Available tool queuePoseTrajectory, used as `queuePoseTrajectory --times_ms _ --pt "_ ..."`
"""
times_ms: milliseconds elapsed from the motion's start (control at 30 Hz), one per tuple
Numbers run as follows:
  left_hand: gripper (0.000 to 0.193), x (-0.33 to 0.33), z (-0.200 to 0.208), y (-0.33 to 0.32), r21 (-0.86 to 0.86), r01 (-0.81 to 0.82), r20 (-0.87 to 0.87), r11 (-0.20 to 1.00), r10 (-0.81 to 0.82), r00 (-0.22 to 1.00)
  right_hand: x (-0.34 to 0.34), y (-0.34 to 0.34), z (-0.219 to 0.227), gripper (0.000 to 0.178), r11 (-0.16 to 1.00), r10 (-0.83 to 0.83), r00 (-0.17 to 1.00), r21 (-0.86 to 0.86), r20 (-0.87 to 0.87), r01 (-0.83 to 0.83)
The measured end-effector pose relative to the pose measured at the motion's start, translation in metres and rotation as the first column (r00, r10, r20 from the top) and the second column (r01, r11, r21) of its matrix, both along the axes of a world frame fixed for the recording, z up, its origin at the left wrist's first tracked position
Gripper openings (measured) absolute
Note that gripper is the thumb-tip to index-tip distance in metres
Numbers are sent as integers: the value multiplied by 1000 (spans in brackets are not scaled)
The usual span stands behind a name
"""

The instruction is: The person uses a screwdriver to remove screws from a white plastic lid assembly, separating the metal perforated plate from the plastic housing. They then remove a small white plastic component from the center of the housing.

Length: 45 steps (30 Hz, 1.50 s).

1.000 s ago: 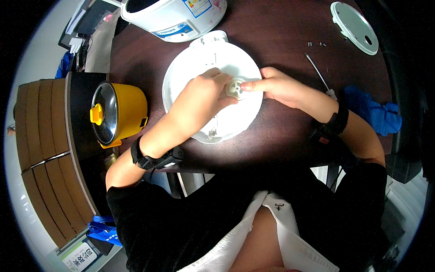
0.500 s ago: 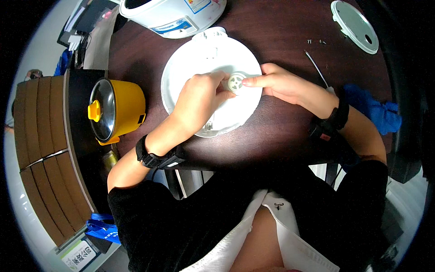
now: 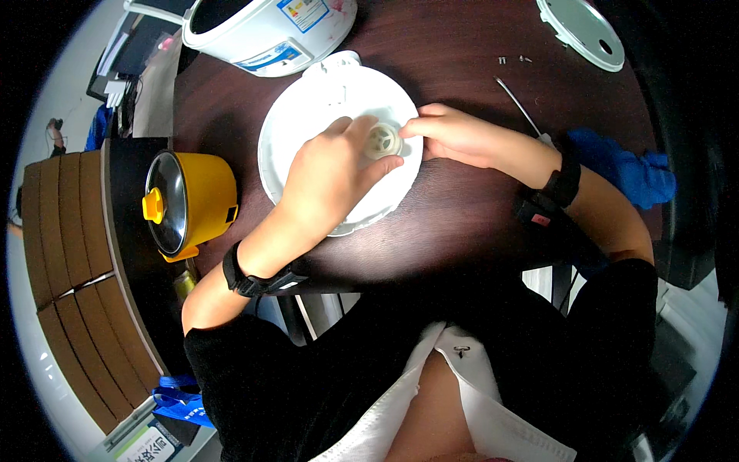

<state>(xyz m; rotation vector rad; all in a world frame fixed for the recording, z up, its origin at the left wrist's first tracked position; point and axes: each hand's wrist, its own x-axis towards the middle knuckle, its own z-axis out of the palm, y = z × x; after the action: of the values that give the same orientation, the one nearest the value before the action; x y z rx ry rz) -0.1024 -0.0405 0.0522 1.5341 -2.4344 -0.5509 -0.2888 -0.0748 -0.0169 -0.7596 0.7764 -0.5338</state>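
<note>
A round white plastic lid (image 3: pixel 308 115), with a small hinge-like tab at its far edge, lies on the dark table. On its right half sits a small white spoked round cap (image 3: pixel 383 141). My left hand (image 3: pixel 327 173) reaches over the lid, its thumb and fingers curled round the cap's left side. My right hand (image 3: pixel 454 138) grips the lid's right rim, its thumb on top near the cap and its other fingers partly hidden below the edge.
Beyond the lid stands a white rice cooker body (image 3: pixel 269 38). A yellow pot with a glass lid (image 3: pixel 196 204) is at left. To the right are small screws (image 3: pixel 503 60), a screwdriver (image 3: pixel 517 105), a grey-green round plate (image 3: pixel 581 35) and a blue cloth (image 3: pixel 623 165).
The whole view has shifted slightly. My left fingers now spread wider round the cap, and my right thumb has drawn back from the cap's face to its edge.
</note>
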Motion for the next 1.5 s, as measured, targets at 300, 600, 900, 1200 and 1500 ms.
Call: queuePoseTrajectory --times_ms 300,600,900,1200,1500 --pt "34 -6 1 3 -64 11 115 998 -3 993 -1 2 -8 42 997 19 986 -76 167 -6" --pt "39 17 4 12 42 -145 -193 989 150 970 15 11 -1 29 998 -12 960 56 278 -4" --pt "42 21 20 27 113 -183 -182 977 202 962 31 29 26 33 997 -49 996 -60 73 54" --pt "45 20 22 33 73 -185 -149 980 194 970 32 30 21 34 976 -75 989 -195 125 99" --pt "44 26 9 40 104 -91 -141 990 105 984 30 27 24 55 998 5 997 -61 -83 -10"
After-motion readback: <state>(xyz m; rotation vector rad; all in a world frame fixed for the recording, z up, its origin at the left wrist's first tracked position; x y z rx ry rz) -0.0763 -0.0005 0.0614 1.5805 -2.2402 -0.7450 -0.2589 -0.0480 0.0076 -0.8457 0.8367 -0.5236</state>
